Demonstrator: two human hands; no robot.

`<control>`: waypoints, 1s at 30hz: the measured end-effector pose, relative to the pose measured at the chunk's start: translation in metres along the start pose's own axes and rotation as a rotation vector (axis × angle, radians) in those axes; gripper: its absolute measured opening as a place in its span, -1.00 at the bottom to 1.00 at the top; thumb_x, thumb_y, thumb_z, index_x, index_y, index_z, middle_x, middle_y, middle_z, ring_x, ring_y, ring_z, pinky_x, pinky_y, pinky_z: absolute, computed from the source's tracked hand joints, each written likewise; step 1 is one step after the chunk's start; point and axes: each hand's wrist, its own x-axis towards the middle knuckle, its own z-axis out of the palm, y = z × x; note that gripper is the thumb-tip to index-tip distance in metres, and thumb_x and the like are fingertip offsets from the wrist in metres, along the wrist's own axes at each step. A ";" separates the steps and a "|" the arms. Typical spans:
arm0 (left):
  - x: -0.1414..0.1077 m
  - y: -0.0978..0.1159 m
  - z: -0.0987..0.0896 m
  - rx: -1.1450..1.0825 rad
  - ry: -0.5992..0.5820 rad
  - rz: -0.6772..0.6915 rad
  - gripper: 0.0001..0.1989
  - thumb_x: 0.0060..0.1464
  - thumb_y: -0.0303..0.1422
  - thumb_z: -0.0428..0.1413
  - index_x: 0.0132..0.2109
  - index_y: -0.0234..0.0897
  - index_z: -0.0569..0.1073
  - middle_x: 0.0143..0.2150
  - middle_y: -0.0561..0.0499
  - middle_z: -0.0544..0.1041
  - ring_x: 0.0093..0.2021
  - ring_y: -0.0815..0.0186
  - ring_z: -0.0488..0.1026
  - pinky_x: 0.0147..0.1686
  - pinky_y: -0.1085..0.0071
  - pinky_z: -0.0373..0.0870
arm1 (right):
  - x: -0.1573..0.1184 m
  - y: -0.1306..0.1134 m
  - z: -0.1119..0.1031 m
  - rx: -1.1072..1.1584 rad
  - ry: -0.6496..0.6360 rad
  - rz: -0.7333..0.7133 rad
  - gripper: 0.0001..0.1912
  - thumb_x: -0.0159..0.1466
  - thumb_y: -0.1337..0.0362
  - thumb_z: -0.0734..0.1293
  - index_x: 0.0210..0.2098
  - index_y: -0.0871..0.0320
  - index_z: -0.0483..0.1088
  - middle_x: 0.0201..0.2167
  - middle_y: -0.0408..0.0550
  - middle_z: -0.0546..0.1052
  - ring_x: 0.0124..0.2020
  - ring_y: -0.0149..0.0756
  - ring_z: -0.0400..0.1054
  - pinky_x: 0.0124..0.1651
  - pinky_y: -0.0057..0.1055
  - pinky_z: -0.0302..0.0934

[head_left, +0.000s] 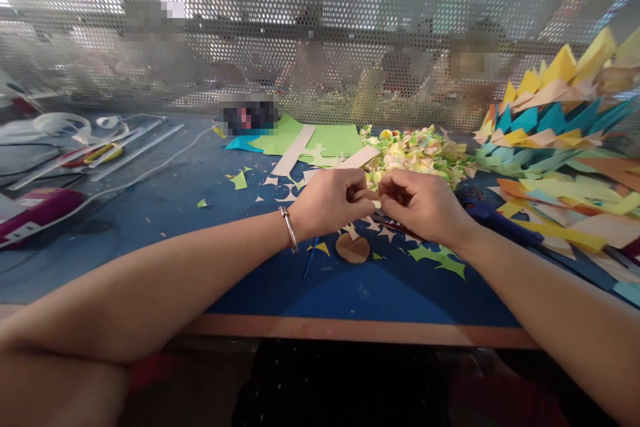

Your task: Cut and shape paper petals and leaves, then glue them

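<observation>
Both hands meet over the middle of the blue tabletop (300, 293), fingertips almost touching. My left hand (333, 200) is closed in a pinch, a silver bracelet (289, 230) on its wrist. My right hand (423, 203) is pinched as well, facing it. Whatever sits between the fingertips is too small or hidden to make out. Just below the hands lies a round brown disc (353, 249), with pale paper scraps around it. Behind them is a heap of small yellow, green and pinkish paper pieces (420, 153). A green paper offcut (440, 259) lies below my right hand.
Green sheets (330, 140) and a pale strip (295, 150) lie behind my hands. A purple power strip (40, 210), a cord and yellow-handled scissors (104, 152) are at left. Folded paper stacks (555, 120) and a dark blue tool (500, 220) stand right. Perforated metal screens the back.
</observation>
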 end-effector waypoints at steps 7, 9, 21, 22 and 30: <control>0.001 -0.002 0.000 -0.018 0.020 -0.001 -0.85 -0.08 -0.45 0.10 -0.52 -0.25 0.27 -0.60 0.16 0.25 -0.54 0.44 0.15 -0.50 0.44 0.07 | -0.001 0.001 -0.004 0.030 0.017 0.035 -0.92 0.20 0.28 0.32 -0.35 0.16 0.37 -0.56 -0.19 0.34 -0.58 -0.45 0.16 -0.52 -0.45 0.07; 0.001 -0.001 0.001 -0.014 0.021 -0.008 -0.87 -0.08 -0.45 0.10 -0.51 -0.25 0.29 -0.60 0.16 0.26 -0.53 0.44 0.16 -0.51 0.44 0.07 | -0.002 -0.002 -0.001 0.032 -0.017 0.014 -0.91 0.22 0.26 0.31 -0.35 0.17 0.37 -0.58 -0.22 0.30 -0.59 -0.45 0.13 -0.54 -0.46 0.04; 0.003 -0.005 -0.003 -0.079 0.026 -0.050 -0.83 -0.08 -0.43 0.10 -0.53 -0.23 0.23 -0.60 0.17 0.21 -0.54 0.44 0.13 -0.53 0.44 0.07 | 0.000 -0.002 -0.004 0.026 0.033 -0.015 -0.94 0.24 0.31 0.30 -0.37 0.15 0.37 -0.56 -0.21 0.30 -0.59 -0.47 0.12 -0.52 -0.46 0.03; 0.003 -0.005 -0.003 -0.076 0.025 -0.044 -0.84 -0.08 -0.43 0.10 -0.52 -0.24 0.25 -0.59 0.16 0.23 -0.54 0.44 0.14 -0.53 0.44 0.07 | 0.000 -0.003 -0.003 0.026 0.018 -0.011 -0.93 0.24 0.29 0.31 -0.36 0.15 0.37 -0.55 -0.20 0.31 -0.59 -0.46 0.13 -0.52 -0.46 0.04; 0.003 -0.001 -0.002 -0.017 0.014 -0.020 -0.83 -0.12 -0.47 0.09 -0.53 -0.23 0.23 -0.60 0.17 0.26 -0.55 0.44 0.18 -0.51 0.43 0.08 | 0.000 -0.006 0.001 0.005 0.028 -0.087 -0.89 0.23 0.35 0.29 -0.44 0.14 0.30 -0.59 -0.23 0.22 -0.57 -0.44 0.10 -0.50 -0.44 0.02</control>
